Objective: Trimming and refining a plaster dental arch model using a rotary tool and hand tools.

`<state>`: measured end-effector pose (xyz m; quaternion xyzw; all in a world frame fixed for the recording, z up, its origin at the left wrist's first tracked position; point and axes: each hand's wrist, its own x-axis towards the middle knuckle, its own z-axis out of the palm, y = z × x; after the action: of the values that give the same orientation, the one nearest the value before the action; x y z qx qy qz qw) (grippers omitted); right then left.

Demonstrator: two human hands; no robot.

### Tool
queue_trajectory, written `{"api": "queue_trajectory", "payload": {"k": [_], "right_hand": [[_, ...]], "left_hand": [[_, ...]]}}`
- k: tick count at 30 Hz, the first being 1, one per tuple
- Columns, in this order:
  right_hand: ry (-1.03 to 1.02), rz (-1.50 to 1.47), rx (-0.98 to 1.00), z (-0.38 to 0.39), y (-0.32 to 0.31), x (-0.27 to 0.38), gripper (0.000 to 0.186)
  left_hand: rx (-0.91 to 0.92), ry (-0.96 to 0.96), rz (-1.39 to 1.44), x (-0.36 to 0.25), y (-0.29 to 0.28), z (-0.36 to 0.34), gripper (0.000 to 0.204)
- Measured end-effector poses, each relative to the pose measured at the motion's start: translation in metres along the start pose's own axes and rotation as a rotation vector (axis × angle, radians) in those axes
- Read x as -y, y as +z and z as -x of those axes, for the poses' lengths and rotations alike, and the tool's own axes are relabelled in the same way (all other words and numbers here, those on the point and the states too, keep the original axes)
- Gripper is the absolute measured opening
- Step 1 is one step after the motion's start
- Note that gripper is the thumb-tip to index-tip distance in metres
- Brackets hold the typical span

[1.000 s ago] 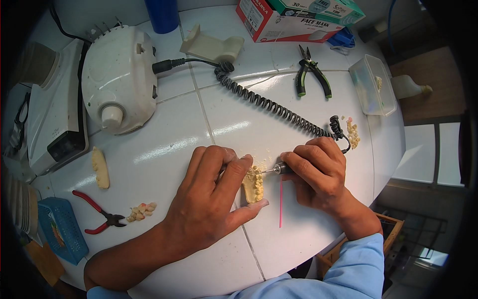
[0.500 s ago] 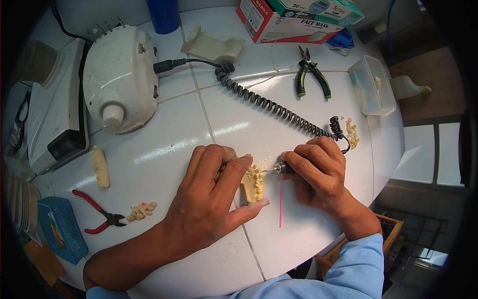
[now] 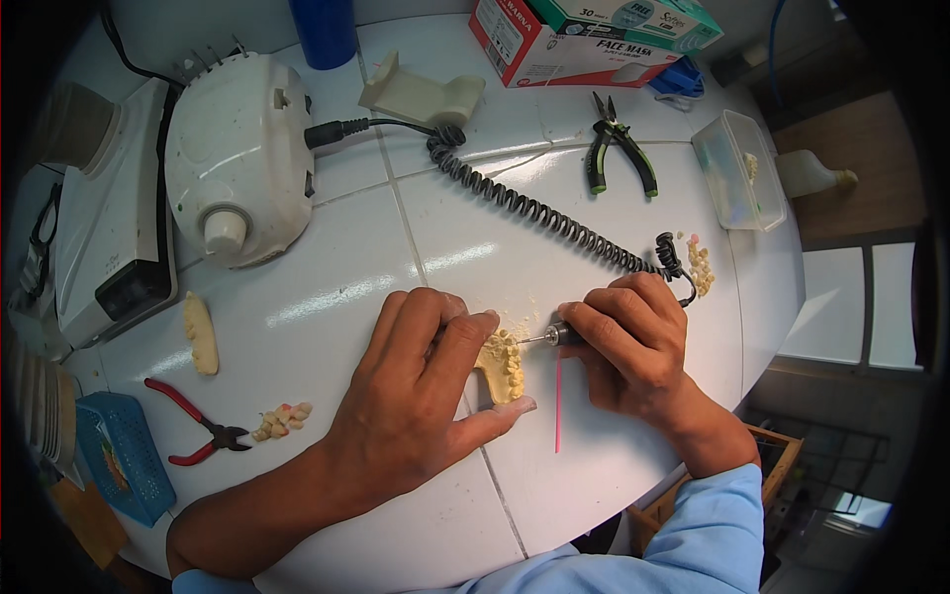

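the left hand (image 3: pixel 404 391) grips a yellow tooth model (image 3: pixel 498 374) in the middle of the frame, with its thumb (image 3: pixel 485 426) at the bottom end. the right hand (image 3: pixel 633 342) holds a small drill (image 3: pixel 560 335) like a pen, its thin tip (image 3: pixel 532 340) by the teeth (image 3: pixel 514 368). a pink stick (image 3: pixel 558 411) lies below the drill on the white desk (image 3: pixel 366 243). a curly black cord (image 3: pixel 544 213) goes to a white machine (image 3: pixel 237 148) at the upper left.

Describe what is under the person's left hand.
The left hand grips a yellow tooth model; white table shows around both. The hand hides part of the model and whatever lies directly beneath its palm.
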<state>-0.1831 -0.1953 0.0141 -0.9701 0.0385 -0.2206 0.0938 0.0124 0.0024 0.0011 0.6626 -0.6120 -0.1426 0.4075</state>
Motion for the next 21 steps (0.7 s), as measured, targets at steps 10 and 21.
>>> {"api": "queue_trajectory", "payload": {"k": [10,21], "right_hand": [[0.007,-0.007,0.001,-0.0014,-0.0002,0.0005,0.035],[0.004,0.003,-0.002,-0.0012,-0.0008,0.0007,0.037]], "left_hand": [[-0.011,0.004,0.005,-0.0001,0.0009,-0.0002,0.076],[-0.025,0.008,0.008,-0.0001,0.0014,0.0007,0.077]]}}
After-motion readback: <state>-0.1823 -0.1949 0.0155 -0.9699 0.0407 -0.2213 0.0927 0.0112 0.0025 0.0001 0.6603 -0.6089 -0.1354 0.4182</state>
